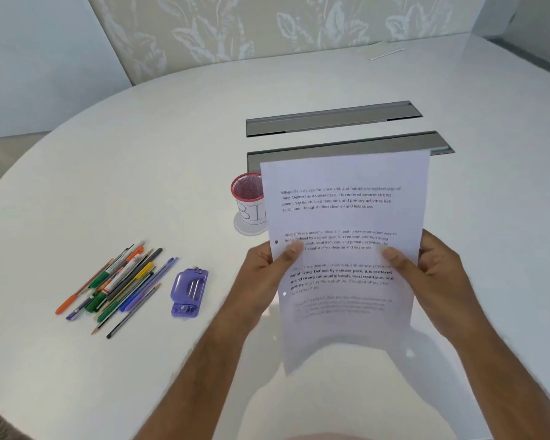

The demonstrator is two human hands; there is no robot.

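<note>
The printed sheet (343, 217) is held upright above the white table (140, 154), its long axis running from the person toward the far side. The left hand (264, 274) and right hand (438, 274) pinch opposite long edges at mid-height, thumbs on the printed face. The purple hole punch (188, 292) lies on the table to the left, nearer the left hand and apart from the sheet.

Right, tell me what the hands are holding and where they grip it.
A printed sheet of paper: the left hand pinches its left edge, the right hand its right edge, both near mid-height.
</note>
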